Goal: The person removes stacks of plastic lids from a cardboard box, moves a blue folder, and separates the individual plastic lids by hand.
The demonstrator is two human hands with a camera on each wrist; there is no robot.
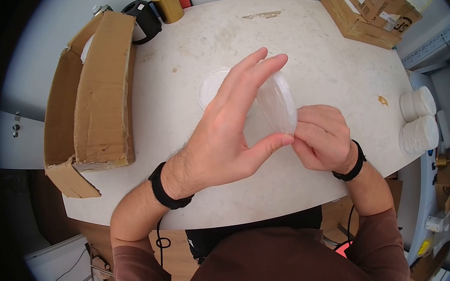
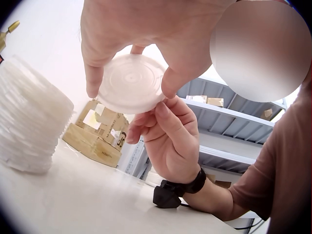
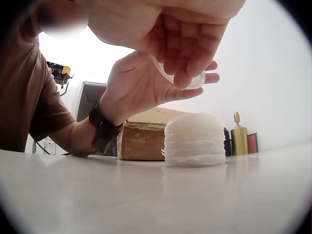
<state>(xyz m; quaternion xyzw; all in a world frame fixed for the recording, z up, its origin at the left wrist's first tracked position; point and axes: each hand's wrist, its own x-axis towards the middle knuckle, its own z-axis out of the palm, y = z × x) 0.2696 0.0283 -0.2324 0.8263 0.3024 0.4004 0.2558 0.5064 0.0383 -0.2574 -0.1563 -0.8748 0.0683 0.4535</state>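
Note:
A round translucent plastic lid (image 1: 276, 104) is held on edge above the table. My left hand (image 1: 223, 126) spans it, thumb at the lower rim and fingers at the far side. In the left wrist view, concentric rings show on the lid (image 2: 130, 80). My right hand (image 1: 321, 137) pinches the lower rim with curled fingers, close by the left thumb. A tall stack of similar lids (image 3: 195, 140) stands on the table beyond the hands; in the head view the left hand partly hides this stack (image 1: 211, 86).
A long open cardboard box (image 1: 102, 92) stands on the table's left side. A black kettle (image 1: 143, 23) and a gold canister (image 1: 168, 6) are at the back. More cardboard boxes (image 1: 373, 10) sit at the back right. Two white stacks (image 1: 418, 120) lie by the right edge.

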